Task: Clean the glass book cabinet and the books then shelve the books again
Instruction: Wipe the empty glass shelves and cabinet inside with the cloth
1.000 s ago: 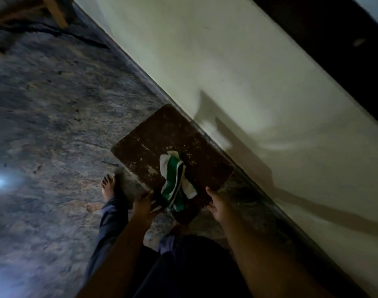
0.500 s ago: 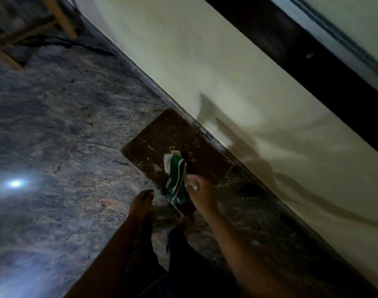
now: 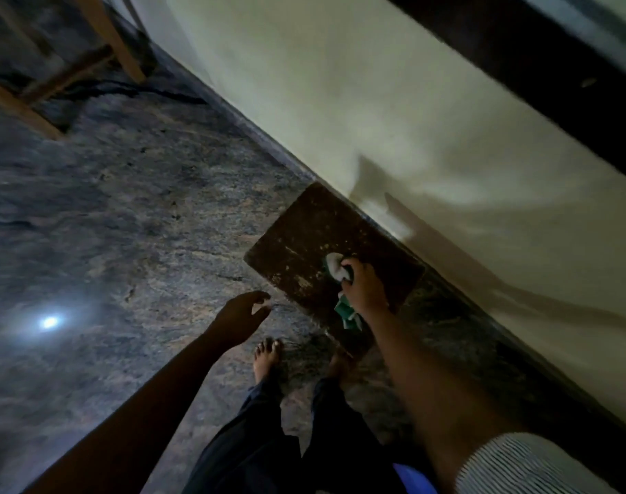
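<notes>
Gripping the cloth (image 3: 334,263), right hand (image 3: 363,287) hangs over the board (image 3: 304,237); left hand (image 3: 238,317) apart.

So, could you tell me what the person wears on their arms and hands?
The left hand and right hand are bare, with no gloves, watch or rings visible. A white sleeve with fine dark stripes covers the right upper arm; the left arm shows no sleeve.

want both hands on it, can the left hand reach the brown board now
Probably yes: the left hand hangs open near the brown board, with only floor between. The right hand grips the cloth farther along it, out of the way.
</notes>
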`<state>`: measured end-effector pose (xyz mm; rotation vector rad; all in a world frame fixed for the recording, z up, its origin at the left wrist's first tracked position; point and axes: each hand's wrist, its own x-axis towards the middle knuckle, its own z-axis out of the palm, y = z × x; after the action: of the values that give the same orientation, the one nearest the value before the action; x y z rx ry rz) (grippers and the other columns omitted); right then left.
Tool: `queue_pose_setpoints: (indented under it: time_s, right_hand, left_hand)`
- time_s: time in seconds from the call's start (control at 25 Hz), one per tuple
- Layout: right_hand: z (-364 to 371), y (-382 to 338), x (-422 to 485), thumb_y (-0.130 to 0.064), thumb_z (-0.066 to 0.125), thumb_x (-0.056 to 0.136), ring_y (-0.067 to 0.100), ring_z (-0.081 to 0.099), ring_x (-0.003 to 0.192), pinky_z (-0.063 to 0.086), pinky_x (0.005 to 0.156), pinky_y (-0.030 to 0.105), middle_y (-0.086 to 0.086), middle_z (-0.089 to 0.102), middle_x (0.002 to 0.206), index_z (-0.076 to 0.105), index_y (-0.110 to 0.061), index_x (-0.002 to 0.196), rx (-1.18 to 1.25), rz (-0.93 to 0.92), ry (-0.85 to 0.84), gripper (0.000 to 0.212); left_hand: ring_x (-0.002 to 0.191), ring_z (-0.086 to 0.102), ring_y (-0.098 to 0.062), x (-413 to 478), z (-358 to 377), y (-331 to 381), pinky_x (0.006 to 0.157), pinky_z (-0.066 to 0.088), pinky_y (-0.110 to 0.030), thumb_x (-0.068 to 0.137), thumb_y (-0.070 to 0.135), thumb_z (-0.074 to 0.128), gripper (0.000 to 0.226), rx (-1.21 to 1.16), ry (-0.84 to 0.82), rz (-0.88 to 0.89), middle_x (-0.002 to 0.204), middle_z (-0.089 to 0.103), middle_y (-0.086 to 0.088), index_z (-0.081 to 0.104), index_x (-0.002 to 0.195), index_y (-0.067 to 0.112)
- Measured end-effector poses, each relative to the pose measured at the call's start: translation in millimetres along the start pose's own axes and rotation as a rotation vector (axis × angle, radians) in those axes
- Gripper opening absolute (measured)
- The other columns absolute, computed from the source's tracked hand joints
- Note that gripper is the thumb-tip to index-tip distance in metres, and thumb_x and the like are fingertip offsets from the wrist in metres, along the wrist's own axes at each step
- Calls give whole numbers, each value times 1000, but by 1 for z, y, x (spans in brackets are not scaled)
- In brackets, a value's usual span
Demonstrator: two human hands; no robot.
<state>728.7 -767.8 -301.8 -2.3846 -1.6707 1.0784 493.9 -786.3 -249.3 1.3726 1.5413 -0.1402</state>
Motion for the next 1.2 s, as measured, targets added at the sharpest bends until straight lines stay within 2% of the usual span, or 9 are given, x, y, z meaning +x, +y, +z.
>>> queue_pose_setpoints:
  time_s: [0.2,0.36,0.56,0.64,0.8,0.88,0.96,1.08,1.2]
  right_hand:
    - [-161,-35,-84,-6,63,85,23,53,113,39,91,24,7,54,126,56,-18,127,112,-282,208,44]
    - [-284,-70,-159,4,66,77,5,51,106,32,90,2,-4,56,117,61,-25,117,158,-432,539,50]
    - [-393,-113,-219,7,64,77,-3,47,105,31,89,-1,-10,52,112,55,-38,114,79,-542,838,59]
    - [-428,-128,-231,-1,63,77,2,50,107,35,90,6,-8,54,113,56,-38,116,4,-592,916,54]
    - [-512,-164,-234,-7,57,78,17,52,108,40,90,27,7,58,118,62,-22,120,-235,-732,1035,45]
    - [-569,-186,-218,-2,57,80,23,51,112,40,95,37,8,56,125,61,-22,122,-321,-733,1087,47]
    - [-615,-201,-193,-9,56,84,26,46,123,39,97,47,5,47,138,54,-28,130,-447,-609,1145,50]
    - [-629,-206,-163,-36,55,90,22,32,135,33,105,44,1,33,150,41,-27,139,-475,-458,1108,52]
    - [-599,-191,-149,-50,56,87,17,34,134,32,108,35,0,40,145,41,-25,139,-417,-617,1029,60]
  left_hand:
    - [124,47,-22,-45,-79,62,90,30,-14,95,23,53,39,153,105,466,137,48,-5,46,133,17]
    - [126,44,-16,-72,-153,144,100,31,-21,83,59,40,62,223,324,886,139,46,1,39,136,28]
    - [130,39,-13,-103,-218,286,107,29,-22,85,52,43,60,228,536,1326,140,45,2,40,138,24]
    - [132,36,-12,-115,-231,333,107,25,-19,88,47,50,55,209,544,1410,142,42,3,35,138,30]
    - [135,29,-7,-130,-246,397,109,17,-16,82,61,31,61,318,572,1549,144,35,10,23,138,37]
    - [138,23,-6,-137,-254,425,113,11,-23,82,60,26,65,367,671,1585,146,33,8,25,141,33]
    - [138,29,-17,-142,-264,456,113,16,-38,85,53,28,66,383,826,1614,146,39,-2,34,143,22]
    - [136,35,-30,-140,-274,495,109,22,-52,88,45,35,63,472,1034,1571,143,44,-10,37,142,14]
    - [139,31,-30,-129,-278,523,112,15,-54,88,32,58,65,559,1129,1462,146,41,-10,32,145,12]
